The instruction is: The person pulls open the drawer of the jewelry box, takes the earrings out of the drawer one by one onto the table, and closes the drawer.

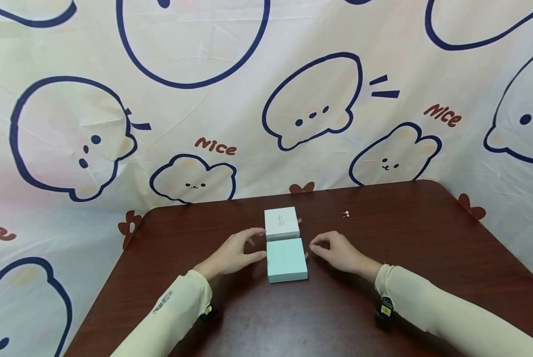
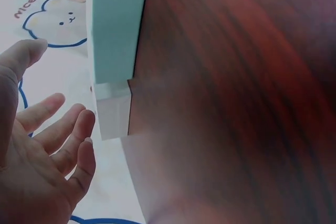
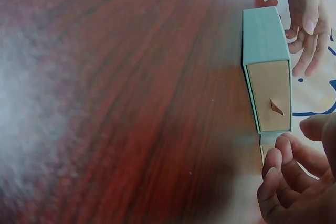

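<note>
A mint-green drawer-style box [image 1: 286, 260] lies flat on the table, directly in front of a white box [image 1: 281, 223] with small print on its lid. In the right wrist view, the green box's tan drawer front [image 3: 262, 87] carries a small ribbon tab [image 3: 277, 107]. To the left of both boxes is my left hand [image 1: 235, 252], thumb and fingers spread apart near their sides; whether the fingertips touch is unclear. My right hand [image 1: 341, 254] hovers just right of the green box's tab, fingers loosely bent, holding nothing.
A pair of small earrings [image 1: 346, 214] lies farther back on the dark wooden table [image 1: 395, 223], to the right of the white box. A cloth backdrop [image 1: 230, 114] with cartoon drawings hangs behind the table and along its sides.
</note>
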`<state>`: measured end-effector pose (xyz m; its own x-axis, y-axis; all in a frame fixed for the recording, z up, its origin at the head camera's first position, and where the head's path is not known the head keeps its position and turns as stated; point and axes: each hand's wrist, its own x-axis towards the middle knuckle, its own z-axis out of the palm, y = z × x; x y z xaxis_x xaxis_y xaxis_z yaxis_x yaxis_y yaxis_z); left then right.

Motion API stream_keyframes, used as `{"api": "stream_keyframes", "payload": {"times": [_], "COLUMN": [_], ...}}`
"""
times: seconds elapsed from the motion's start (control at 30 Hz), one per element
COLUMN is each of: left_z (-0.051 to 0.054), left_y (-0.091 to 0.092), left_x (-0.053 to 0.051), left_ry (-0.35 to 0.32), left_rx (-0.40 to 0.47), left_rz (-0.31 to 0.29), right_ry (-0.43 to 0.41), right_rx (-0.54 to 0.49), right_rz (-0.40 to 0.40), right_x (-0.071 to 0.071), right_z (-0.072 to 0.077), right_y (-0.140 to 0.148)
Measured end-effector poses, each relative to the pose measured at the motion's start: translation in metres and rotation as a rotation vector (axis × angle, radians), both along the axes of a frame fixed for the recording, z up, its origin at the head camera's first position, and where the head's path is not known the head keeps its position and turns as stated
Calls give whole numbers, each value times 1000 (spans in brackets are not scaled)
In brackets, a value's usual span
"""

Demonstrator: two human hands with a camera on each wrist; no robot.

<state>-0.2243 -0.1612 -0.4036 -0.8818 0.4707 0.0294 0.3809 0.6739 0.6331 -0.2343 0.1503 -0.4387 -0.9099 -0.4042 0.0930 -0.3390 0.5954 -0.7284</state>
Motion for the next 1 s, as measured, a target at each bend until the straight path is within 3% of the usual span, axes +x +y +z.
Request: {"api": "stream_keyframes", "payload": {"times": [0.43,1.0], "left_z": [-16,-24], "left_y": [3,8], "left_x": [7,4], "left_ry": [-34,-132], "left_rx": [-5,-34], "left_rz": [-60,-103], "right_ry": [-21,-113], "right_rx": [2,-62], "right_rz": [31,80], "right_x": [6,4], "right_z": [-3,-9], "right_y": [-1,0]}}
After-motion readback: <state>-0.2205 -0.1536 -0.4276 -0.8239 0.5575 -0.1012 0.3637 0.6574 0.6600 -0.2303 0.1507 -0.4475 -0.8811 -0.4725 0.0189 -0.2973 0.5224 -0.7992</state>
